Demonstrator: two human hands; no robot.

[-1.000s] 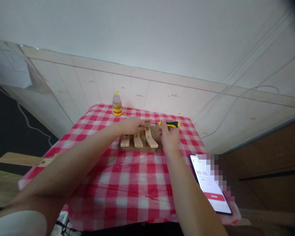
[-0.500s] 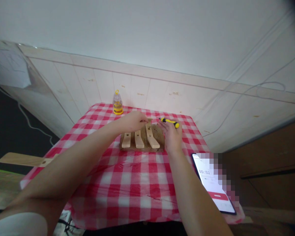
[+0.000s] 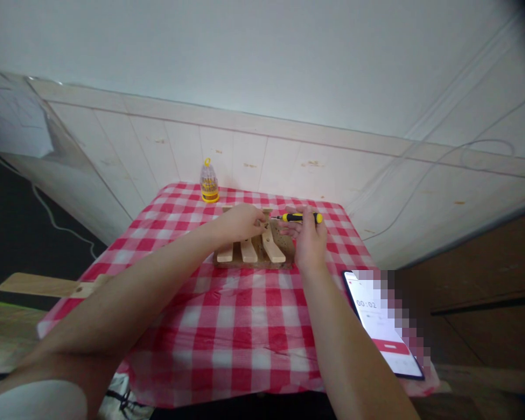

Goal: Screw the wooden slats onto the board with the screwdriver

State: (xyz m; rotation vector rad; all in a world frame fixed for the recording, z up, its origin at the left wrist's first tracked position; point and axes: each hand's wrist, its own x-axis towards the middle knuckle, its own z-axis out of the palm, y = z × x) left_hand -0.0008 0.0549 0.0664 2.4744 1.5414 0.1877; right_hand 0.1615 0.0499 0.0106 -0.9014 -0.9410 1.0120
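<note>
My right hand (image 3: 310, 242) holds a yellow-and-black screwdriver (image 3: 293, 217), its shaft pointing left toward my other hand. My left hand (image 3: 245, 221) reaches over a brown wooden block (image 3: 284, 256), its fingers pinched together near the upper end of the rightmost pale wooden piece (image 3: 272, 248). Whether a small part sits between those fingertips I cannot make out. Two more such pieces, a middle wooden piece (image 3: 248, 252) and a left wooden piece (image 3: 225, 254), lie on the block, their upper ends partly covered by my left hand.
A clear bottle-shaped case with a yellow base (image 3: 210, 195) stands at the table's back left. A phone showing a timer (image 3: 380, 326) lies at the right edge. A long flat wooden piece (image 3: 39, 284) juts past the left edge of the red-and-white checked tablecloth (image 3: 227, 332).
My right hand has turned the screwdriver level, its shaft now closer to my left fingertips. My left hand has shifted slightly down toward the rightmost wooden piece.
</note>
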